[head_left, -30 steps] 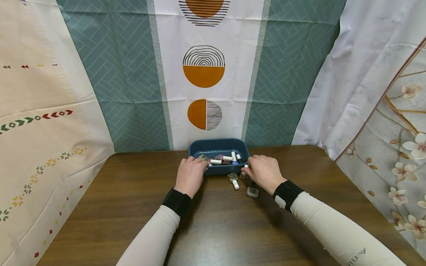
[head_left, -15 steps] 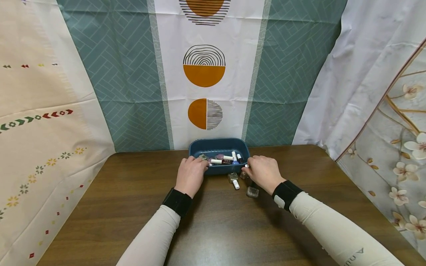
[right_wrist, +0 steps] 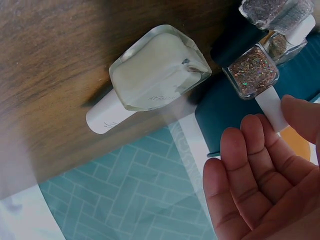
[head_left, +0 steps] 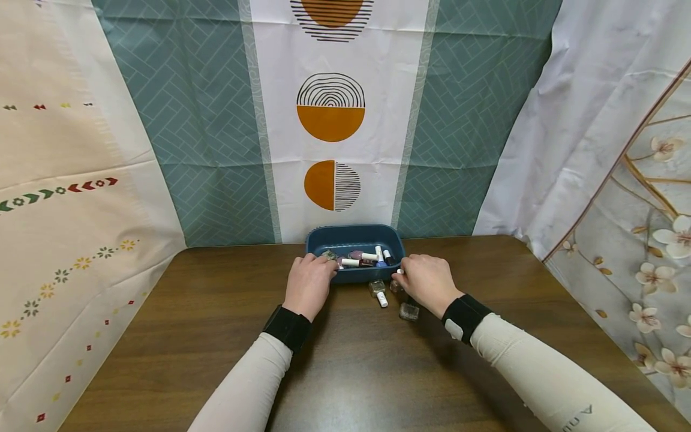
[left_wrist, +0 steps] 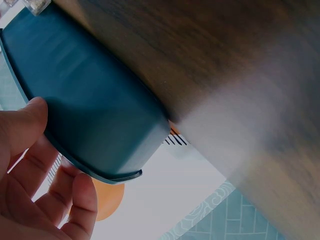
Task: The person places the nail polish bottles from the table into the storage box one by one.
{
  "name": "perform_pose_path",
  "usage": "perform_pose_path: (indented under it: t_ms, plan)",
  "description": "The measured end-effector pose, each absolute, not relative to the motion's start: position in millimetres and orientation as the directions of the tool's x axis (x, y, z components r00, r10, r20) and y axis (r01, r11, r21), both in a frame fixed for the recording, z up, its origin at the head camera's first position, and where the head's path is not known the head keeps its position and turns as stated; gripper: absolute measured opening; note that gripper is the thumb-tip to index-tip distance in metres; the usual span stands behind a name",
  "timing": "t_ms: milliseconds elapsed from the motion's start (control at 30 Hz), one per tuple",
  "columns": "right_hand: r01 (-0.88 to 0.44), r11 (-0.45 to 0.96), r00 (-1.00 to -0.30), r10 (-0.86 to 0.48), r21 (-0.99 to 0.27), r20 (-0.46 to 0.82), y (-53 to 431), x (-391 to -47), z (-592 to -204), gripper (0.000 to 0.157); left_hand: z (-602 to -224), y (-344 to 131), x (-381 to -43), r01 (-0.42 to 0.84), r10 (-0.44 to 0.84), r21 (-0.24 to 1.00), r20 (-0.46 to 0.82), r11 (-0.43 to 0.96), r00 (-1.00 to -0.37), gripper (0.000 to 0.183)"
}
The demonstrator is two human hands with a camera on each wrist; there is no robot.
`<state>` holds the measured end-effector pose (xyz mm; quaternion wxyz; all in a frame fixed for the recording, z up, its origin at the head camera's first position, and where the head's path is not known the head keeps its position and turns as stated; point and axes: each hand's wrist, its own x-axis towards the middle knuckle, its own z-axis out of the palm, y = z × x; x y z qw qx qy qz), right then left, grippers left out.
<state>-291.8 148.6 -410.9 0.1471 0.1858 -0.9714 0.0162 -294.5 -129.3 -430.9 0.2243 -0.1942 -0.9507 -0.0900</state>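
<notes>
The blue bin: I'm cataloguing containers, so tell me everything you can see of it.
The bin is dark teal-blue, oblong and open-topped, with rounded corners and a narrow rim; it looks plastic. It stands upright near the far edge of the table, before a hanging cloth. Small bottles, several white-capped, lie inside. The left hand grips its rim near the front left corner, thumb on the outer wall. Whether the right hand touches it, I cannot tell.
</notes>
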Motion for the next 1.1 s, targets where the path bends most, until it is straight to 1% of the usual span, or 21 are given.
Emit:
perform_pose_path:
  t_ms: [433,867,1100]
  plan:
    - [-0.396,0.918,-0.869,-0.373,-0.005,0.325,151.1,-285.0,-406.4,0.025,-429.8,-129.1,-295.4,0.407,0.333,0.08,0.445,0.91,-0.831,0.017]
    - [-0.44,0.898,-0.832,-0.407,-0.001,0.377,153.6,-272.8,-390.9,0.024,-432.7,-130.3,-296.2,0.42,0.341,0.058,0.489,0.906,-0.803,0.016]
    - [-0.43,0.903,-0.85,-0.396,-0.021,0.347,154.5,-270.4,-382.0,0.023,-433.3,-130.2,-295.8,0.418,0.337,0.063,0.489,0.906,-0.804,0.016]
